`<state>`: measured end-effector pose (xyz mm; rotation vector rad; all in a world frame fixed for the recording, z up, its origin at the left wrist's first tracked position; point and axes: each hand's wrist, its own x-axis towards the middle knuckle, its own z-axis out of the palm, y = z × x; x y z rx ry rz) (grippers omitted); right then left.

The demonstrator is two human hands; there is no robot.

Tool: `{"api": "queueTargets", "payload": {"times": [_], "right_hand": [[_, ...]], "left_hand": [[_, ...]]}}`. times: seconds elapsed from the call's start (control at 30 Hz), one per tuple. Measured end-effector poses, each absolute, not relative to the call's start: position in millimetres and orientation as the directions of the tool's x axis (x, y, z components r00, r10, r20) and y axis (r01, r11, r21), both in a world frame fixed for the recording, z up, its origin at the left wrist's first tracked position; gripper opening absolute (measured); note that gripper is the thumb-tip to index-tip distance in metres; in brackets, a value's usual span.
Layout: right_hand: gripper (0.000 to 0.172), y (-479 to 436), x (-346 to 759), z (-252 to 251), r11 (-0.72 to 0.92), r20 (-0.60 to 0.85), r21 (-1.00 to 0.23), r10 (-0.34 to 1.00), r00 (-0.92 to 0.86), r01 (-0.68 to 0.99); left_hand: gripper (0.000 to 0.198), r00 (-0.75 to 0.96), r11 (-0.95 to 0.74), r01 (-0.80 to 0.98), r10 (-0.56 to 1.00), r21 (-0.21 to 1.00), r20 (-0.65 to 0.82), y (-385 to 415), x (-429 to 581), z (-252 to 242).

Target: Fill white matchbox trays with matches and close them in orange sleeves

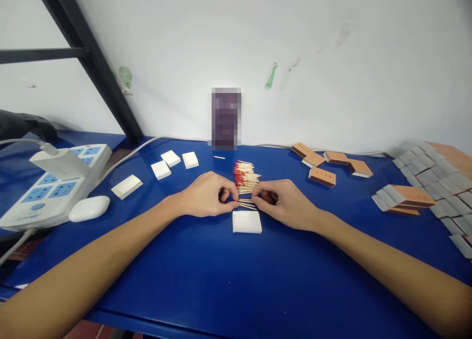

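A pile of red-headed matches [248, 177] lies in the middle of the blue table, heads to the left. My left hand [212, 195] is pinched closed at the head end of a few matches at the pile's near edge. From the other side, my right hand [282, 201] closes thumb and finger on the plain ends of those matches. Fingertips hide exactly how many are held. Just below the hands sits a white matchbox tray [247, 222], apart from both; whether its hollow side faces up I cannot tell.
Several white trays [161, 170] lie at the left, near a power strip [55, 186] and a white earbud case [89, 209]. Several orange matchboxes [322, 176] are at the back right, with rows of stacked boxes [438, 176] beyond. A single match [219, 157] lies behind the pile.
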<state>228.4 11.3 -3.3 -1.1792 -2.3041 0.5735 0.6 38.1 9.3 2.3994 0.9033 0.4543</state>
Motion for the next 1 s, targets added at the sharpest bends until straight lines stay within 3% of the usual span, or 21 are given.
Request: {"api": "queueTargets", "payload": {"times": [0.27, 0.43, 1.0], "right_hand": [[0.016, 10.0, 229.9, -0.8, 0.539, 0.213, -0.587, 0.823, -0.527, 0.604], [0.017, 13.7, 229.5, -5.0, 0.528, 0.314, -0.586, 0.847, -0.429, 0.615], [0.013, 17.7, 230.2, -10.6, 0.570, 0.345, -0.508, 0.821, -0.455, 0.645]], "left_hand": [[0.016, 0.713, -0.616, 0.484, 0.689, 0.621, 0.129, 36.9, 0.2, 11.0], [0.013, 0.683, -0.588, 0.449, 0.711, 0.672, 0.166, 40.5, -1.7, 7.7], [0.016, 0.667, -0.645, 0.513, 0.715, 0.567, 0.210, 44.9, 0.6, 1.9]]}}
